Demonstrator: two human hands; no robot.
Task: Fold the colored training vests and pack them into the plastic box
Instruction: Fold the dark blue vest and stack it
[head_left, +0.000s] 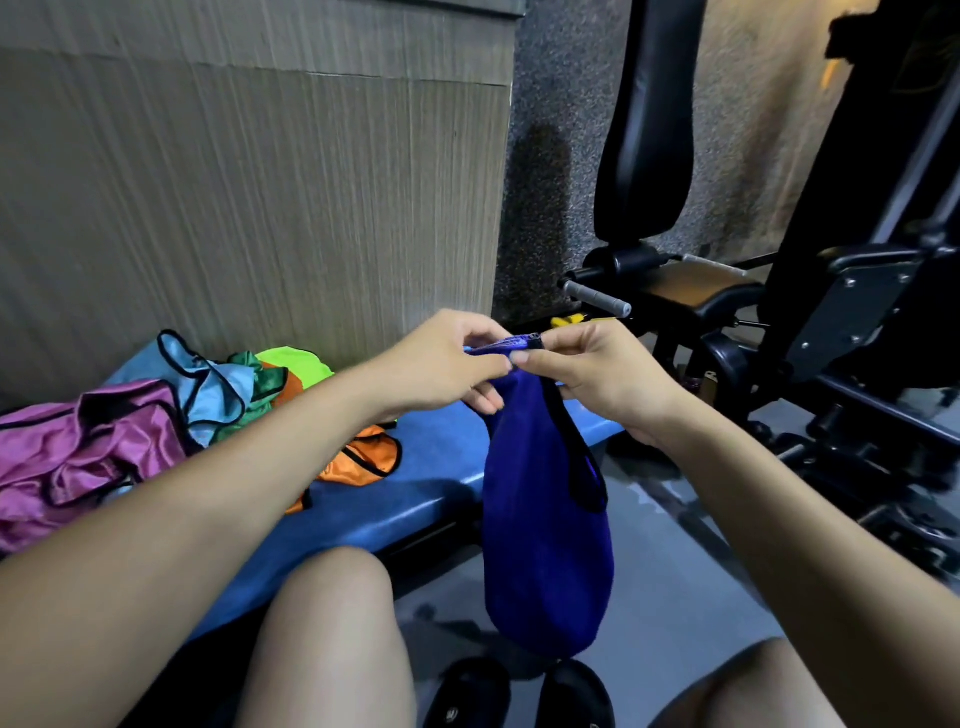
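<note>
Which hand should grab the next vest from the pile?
Probably the left hand. The loose pile, with its shiny pink vest, lies on the blue bench on that side. The right hand could keep pinching the dark blue vest.

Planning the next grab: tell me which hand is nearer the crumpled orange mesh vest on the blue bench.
Left. The left hand pinches the hanging dark blue vest just above-right of the orange vest; the right hand holds it farther right.
</note>
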